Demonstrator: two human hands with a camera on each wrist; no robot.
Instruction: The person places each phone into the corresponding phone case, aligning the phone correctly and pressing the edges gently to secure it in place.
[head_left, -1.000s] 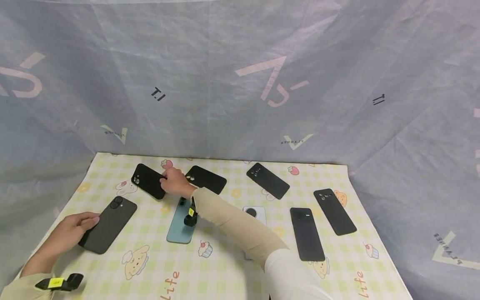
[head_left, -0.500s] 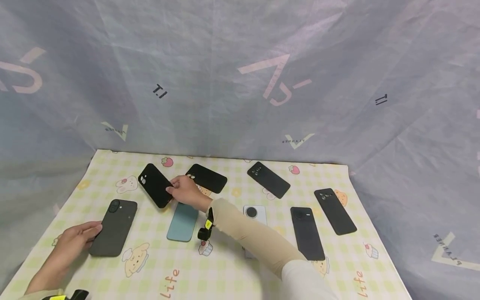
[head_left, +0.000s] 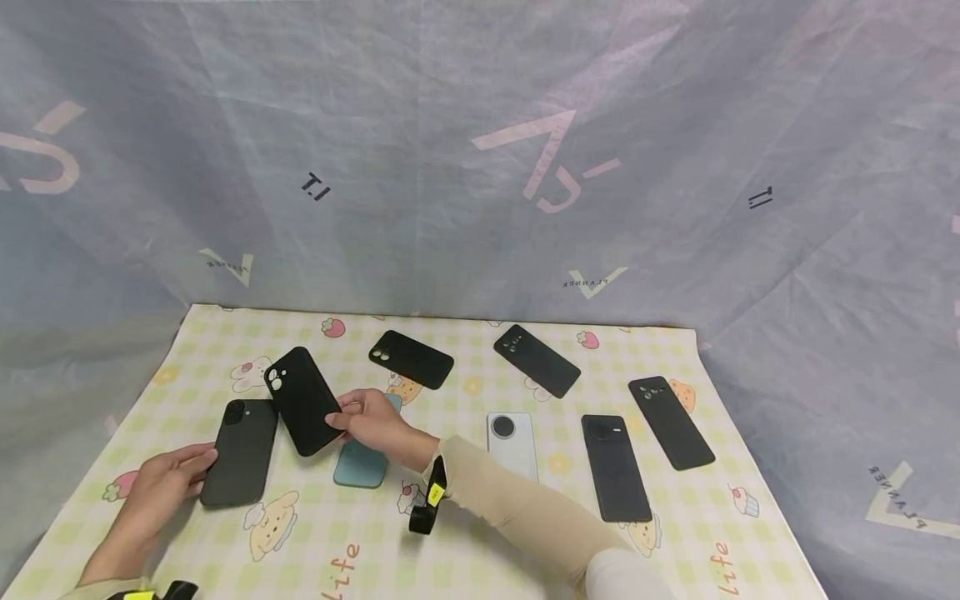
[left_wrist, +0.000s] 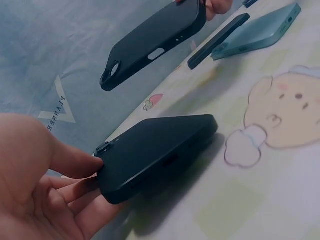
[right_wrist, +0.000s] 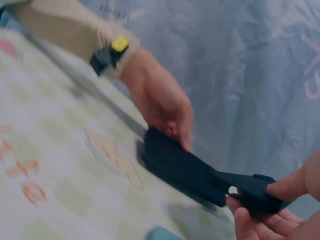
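My left hand [head_left: 153,492] pinches the left edge of a dark grey phone [head_left: 240,454]. In the left wrist view this phone [left_wrist: 160,150] is tilted, at least partly raised off the tablecloth, thumb on top and fingers beneath. A black phone case [head_left: 302,404] with camera cutouts is held by my right hand [head_left: 381,429] at its lower right edge. The left wrist view shows the case [left_wrist: 155,42] in the air, with a slot in its end. In the head view its left side lies close beside the phone. Under my right hand, a teal phone [head_left: 362,468] is partly hidden.
Another black case [head_left: 412,360] lies behind the teal phone. Rightward on the checked tablecloth [head_left: 450,533] are a white phone [head_left: 512,442], partly covered by my right sleeve, a dark phone [head_left: 615,467], and two dark cases [head_left: 536,360]. A grey curtain [head_left: 480,167] hangs behind.
My right hand has lifted the black case and brought it towards me, nearer the dark grey phone. My left hand has shifted right with the phone, which has turned more upright in view.
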